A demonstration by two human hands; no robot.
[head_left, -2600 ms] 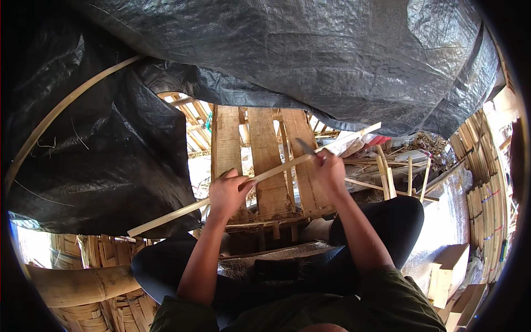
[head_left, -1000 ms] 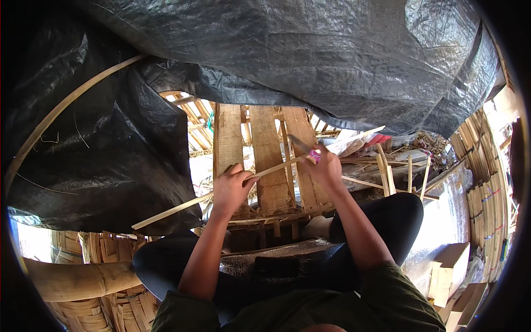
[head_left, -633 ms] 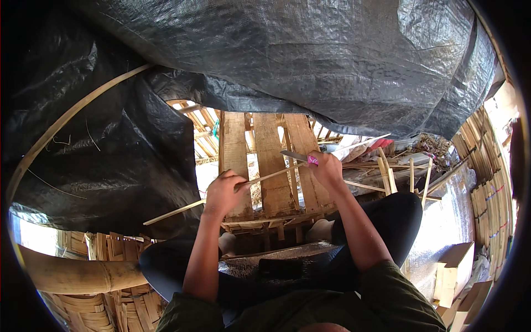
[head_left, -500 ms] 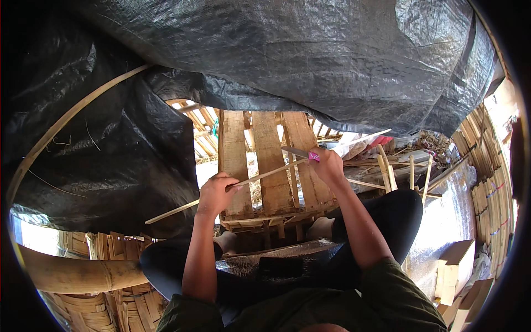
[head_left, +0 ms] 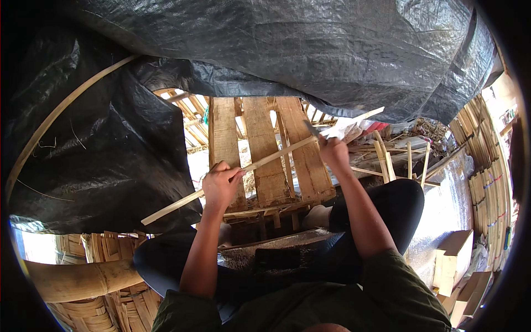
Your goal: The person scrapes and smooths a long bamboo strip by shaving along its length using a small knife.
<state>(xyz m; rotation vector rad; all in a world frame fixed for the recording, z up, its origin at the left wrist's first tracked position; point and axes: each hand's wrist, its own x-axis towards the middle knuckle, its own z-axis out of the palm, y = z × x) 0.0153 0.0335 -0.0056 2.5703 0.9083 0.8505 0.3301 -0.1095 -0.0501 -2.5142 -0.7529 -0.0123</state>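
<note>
A long, pale bamboo strip [head_left: 282,153] slants across in front of me, its near end low on the left and its far end high on the right. My left hand [head_left: 220,187] is closed around it, thumb and fingers pinching it left of the middle. Farther along, my right hand [head_left: 335,153] grips a knife [head_left: 313,130], whose dark blade points up and to the left. The blade lies against or just over the strip; which one I cannot tell. The knife's handle is mostly hidden inside my fist.
Wooden planks [head_left: 261,149] form a slatted bench ahead of my feet. A black tarpaulin [head_left: 287,50] hangs across the top and left. Several cut bamboo pieces [head_left: 383,157] stand at the right. A thick bamboo pole [head_left: 83,279] lies lower left, and a cardboard box [head_left: 454,260] sits lower right.
The knife has tilted from nearly level to pointing more steeply upward. My right hand has shifted slightly up, and the strip shows a broader face. The whole view has moved a little.
</note>
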